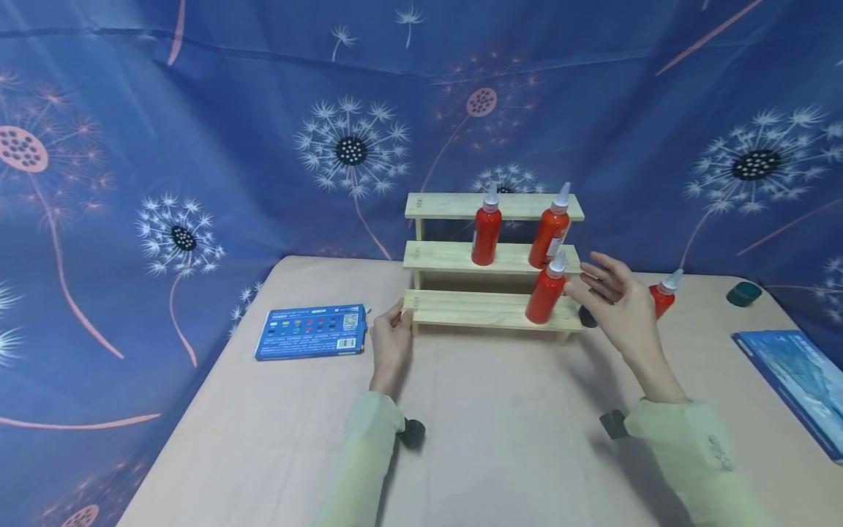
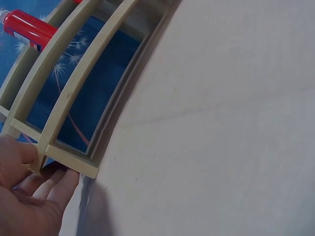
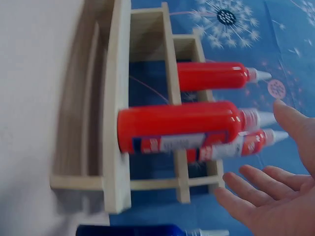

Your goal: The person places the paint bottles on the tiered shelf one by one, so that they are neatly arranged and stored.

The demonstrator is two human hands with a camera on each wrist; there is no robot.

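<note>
A three-tier wooden rack (image 1: 474, 300) stands on the table. My left hand (image 1: 391, 340) grips the left end of its lowest shelf, thumb on one side and fingers beneath in the left wrist view. One red paint bottle (image 1: 545, 296) with a white nozzle stands upright on the lowest shelf, toward the right. Two more red bottles, one central (image 1: 486, 238) and one at the right (image 1: 549, 238), stand on the middle shelf. Beside the lowest bottle is my right hand (image 1: 622, 307), fingers spread; the right wrist view shows nothing in its grasp, the thumb near the nozzle (image 3: 266, 118).
Right of the rack, a dark blue bottle (image 3: 130, 230) and another red bottle (image 1: 662, 296) are partly hidden. Farther right are a dark green bottle (image 1: 744, 294) and a blue box (image 1: 800, 384). A blue paint box (image 1: 311, 331) lies at left. Patterned blue cloth (image 1: 263, 132) hangs behind.
</note>
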